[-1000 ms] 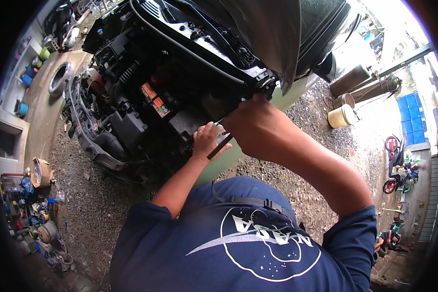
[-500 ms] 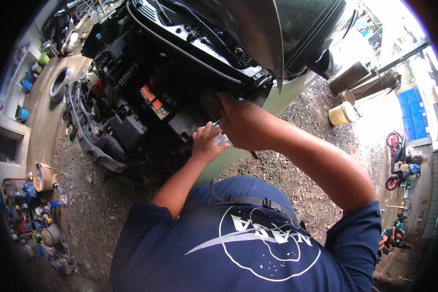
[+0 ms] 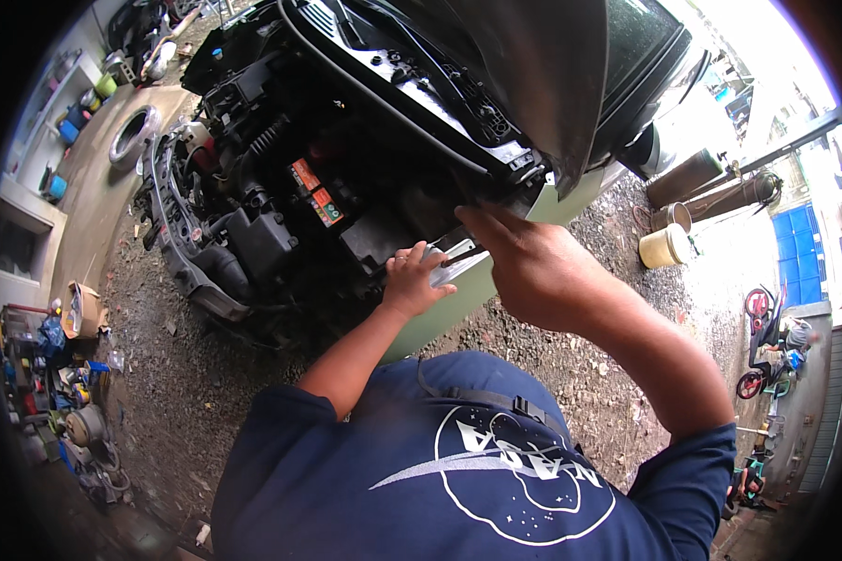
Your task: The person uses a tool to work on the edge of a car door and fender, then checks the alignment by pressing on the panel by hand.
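My left hand point(image 3: 413, 283) is at the car's front side edge, its fingers curled around a small grey piece I cannot make out. Close by on the right, my right hand point(image 3: 544, 271) is closed around a tool whose handle is hidden in the palm. The tool's thin dark shaft point(image 3: 465, 255) points toward my left fingers. Beneath both hands runs the pale green fender point(image 3: 482, 292). Beyond them lies the open engine bay, with a battery bearing an orange label point(image 3: 316, 193) and a black cover box point(image 3: 374, 241).
The raised hood point(image 3: 557, 84) hangs over the bay's right side. At left, the exposed front frame point(image 3: 182, 266) curves round the engine bay. A tire point(image 3: 135, 137) lies at far left. Gas cylinders point(image 3: 688, 178) and a cream bucket point(image 3: 664, 246) stand at right on the gravel point(image 3: 589, 346).
My right hand has drawn away from my left hand, toward the right, baring the dark shaft. My left hand stays at the fender edge. The whole view has shifted slightly.
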A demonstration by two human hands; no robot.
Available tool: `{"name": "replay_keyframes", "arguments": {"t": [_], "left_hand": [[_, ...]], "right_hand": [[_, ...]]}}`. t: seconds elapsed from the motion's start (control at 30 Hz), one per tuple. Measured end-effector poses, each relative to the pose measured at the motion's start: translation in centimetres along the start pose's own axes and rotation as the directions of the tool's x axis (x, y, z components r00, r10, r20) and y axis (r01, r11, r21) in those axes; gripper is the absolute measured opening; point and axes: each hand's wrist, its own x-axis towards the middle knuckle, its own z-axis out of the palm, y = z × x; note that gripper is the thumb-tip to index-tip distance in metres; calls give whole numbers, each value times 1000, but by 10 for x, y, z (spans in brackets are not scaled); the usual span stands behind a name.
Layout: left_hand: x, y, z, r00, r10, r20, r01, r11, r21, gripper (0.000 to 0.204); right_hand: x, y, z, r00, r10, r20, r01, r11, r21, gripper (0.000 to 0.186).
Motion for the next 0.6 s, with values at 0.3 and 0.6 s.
{"name": "replay_keyframes", "arguments": {"t": [0.3,0.6], "left_hand": [[-1,0,0,999,13,-38,-12,1000,28,72],[-1,3,-3,1000,3,-3,-3,1000,15,72]], "right_hand": [[21,-8,-7,981,-10,193,99,885,-455,34],[26,1,5,992,102,-79,-114,981,-157,36]]}}
